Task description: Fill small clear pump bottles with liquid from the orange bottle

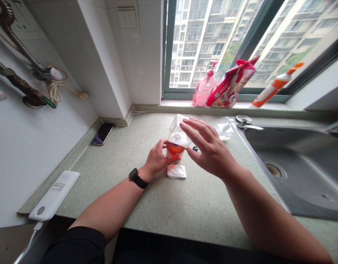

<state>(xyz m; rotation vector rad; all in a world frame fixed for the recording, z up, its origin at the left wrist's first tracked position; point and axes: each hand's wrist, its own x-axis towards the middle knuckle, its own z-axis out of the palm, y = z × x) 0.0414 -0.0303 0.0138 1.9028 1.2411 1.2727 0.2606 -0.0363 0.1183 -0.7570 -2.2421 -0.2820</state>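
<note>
Centre of the head view, on the pale green speckled countertop (185, 209): a clear, square-sided plastic bottle (176, 126) sits apparently base-up on an orange see-through rounded container (174, 150). The join between them is too covered to read.

Left hand (157, 157), black watch (138, 178) at the wrist, curls round the orange container, thumb across the near side, fingers on the left. Right hand (207, 146) is fanned out along the clear bottle's right side, fingers nearly straight, tips seemingly touching. Can't tell how hard it presses.

Handling, my read: clear bottle is light, thin-walled, will flex if squeezed, slick if wet; not fragile, but top-heavy stacked like this. Best hold is on the flat sides, light pressure, orange container braced low. Fill level in either: can't tell.

Around it: folded white tissue (177, 171) just below the stack in the frame; small black piece (195, 149) just right, close under the right hand, easy to knock. Clear-white pump head (227, 126) upper right of the stack. Steel sink (309, 165) at frame right, well apart from the stack. Dark phone (102, 134) and white power bank (54, 196) at left, out of the way. Pink pump bottle (204, 90), red bag (231, 86) and orange-and-white squeeze bottle (275, 88) on the sill, upper right, clear of both arms.
</note>
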